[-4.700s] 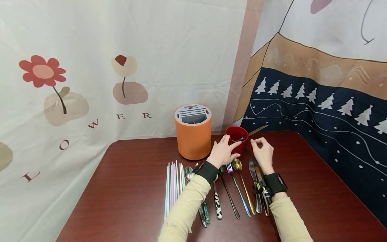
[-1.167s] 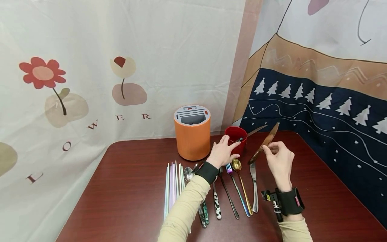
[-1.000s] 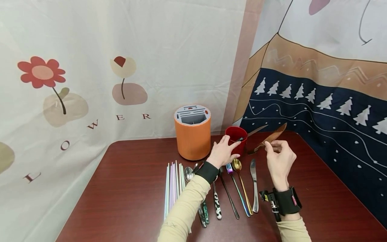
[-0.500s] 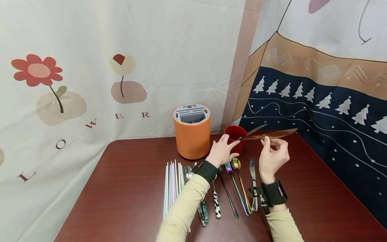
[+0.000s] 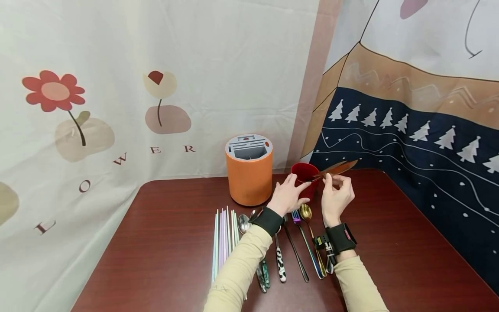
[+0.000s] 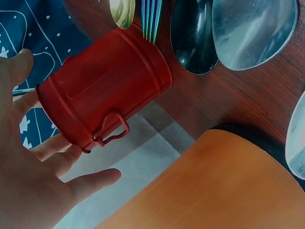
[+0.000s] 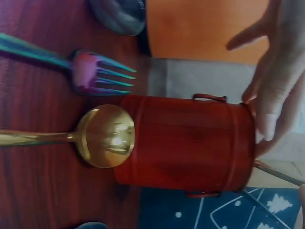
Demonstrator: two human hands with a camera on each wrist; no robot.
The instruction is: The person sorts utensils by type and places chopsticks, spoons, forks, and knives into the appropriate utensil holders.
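A: Where's the copper knife [image 5: 338, 168] being held?

B: Pinched by the right hand [image 5: 334, 197], handle end angled down into the red cup [image 5: 305, 174]. Cup's steadied by the left hand's [image 5: 287, 195] straight fingers, on the worktop [image 5: 163, 242].

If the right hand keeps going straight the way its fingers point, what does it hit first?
Most likely the red cup. The right hand pinches a copper-coloured knife whose lower end is at the cup's rim, with the left hand steadying the cup. Depth is hard to judge.

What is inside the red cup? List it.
Two knives lean out of the red cup: a silver knife and the copper knife pinched by the right hand. The cup's bottom is hidden.
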